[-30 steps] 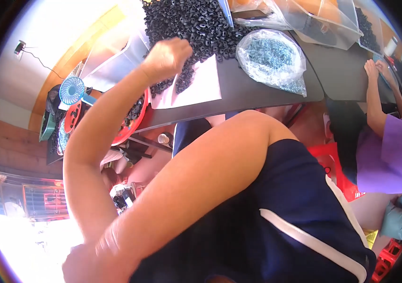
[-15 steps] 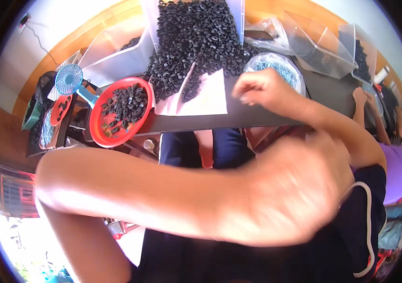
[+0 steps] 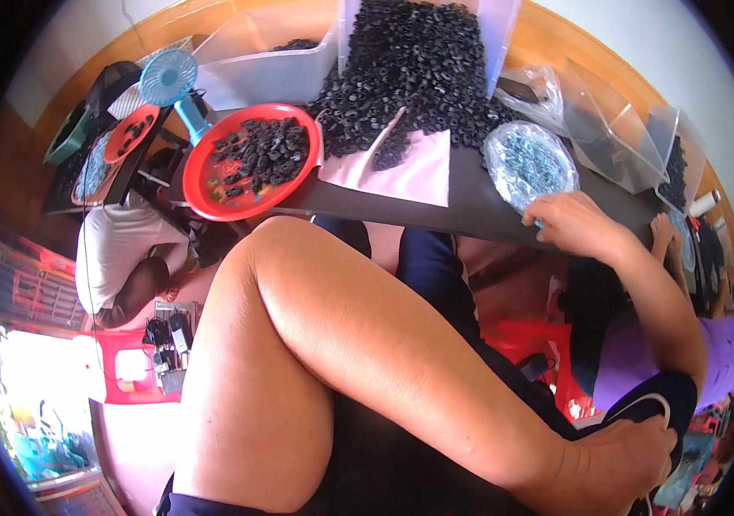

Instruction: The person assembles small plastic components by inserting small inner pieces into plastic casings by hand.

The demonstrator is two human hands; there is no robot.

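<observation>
My left arm reaches across my body to the right. My left hand (image 3: 627,457) is closed at the dark sleeve (image 3: 681,397) with white piping on my right upper arm, its fingers bunched on the cloth. Over the table's near edge, my right hand (image 3: 578,225) has its fingers bent together beside a clear plastic bag (image 3: 498,168). Small blue-silver pieces (image 3: 532,163) fill the bag. A bluish speck shows at my right fingertips, too small to name. Left of the bag lies a pink sheet (image 3: 423,176), partly under a heap of small black ring-like parts (image 3: 414,64).
A red basin (image 3: 199,185) holds black parts at the table's left, with a blue fan (image 3: 169,77) behind it. Clear plastic bins (image 3: 255,77) line the back. A person in purple (image 3: 642,357) sits at my right; a red stool (image 3: 117,357) stands lower left.
My view has turned, shifting the table rightward in the picture. My left hand has gone from a blur before my body to my right sleeve. My right hand has come to the plastic bag's near edge.
</observation>
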